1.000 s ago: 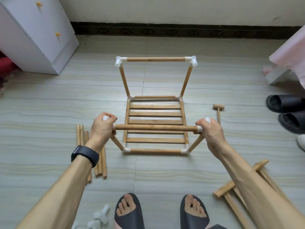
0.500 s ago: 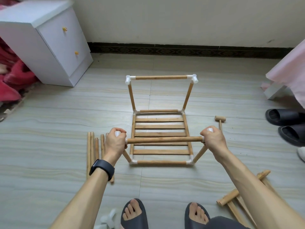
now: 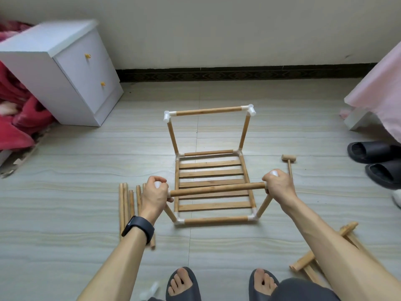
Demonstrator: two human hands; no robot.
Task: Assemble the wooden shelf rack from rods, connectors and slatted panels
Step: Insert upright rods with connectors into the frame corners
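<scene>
A partly built rack stands on the tiled floor, its slatted panel (image 3: 211, 183) framed by rods and white corner connectors. Uprights rise to a far top rod (image 3: 208, 111) and a near top rod (image 3: 217, 189). My left hand (image 3: 155, 194) grips the white connector at the near rod's left end. My right hand (image 3: 278, 185) grips the connector at its right end. Both connectors are mostly hidden under my fingers.
Several loose rods (image 3: 127, 205) lie left of the rack. A small wooden mallet (image 3: 288, 160) lies to its right. Another slatted panel (image 3: 312, 259) lies at lower right, black slippers (image 3: 373, 158) at far right, a white cabinet (image 3: 65, 72) at upper left.
The view has tilted up, so the rack and hands sit lower in the frame. Both hands keep their grip on the near rod's end connectors.
</scene>
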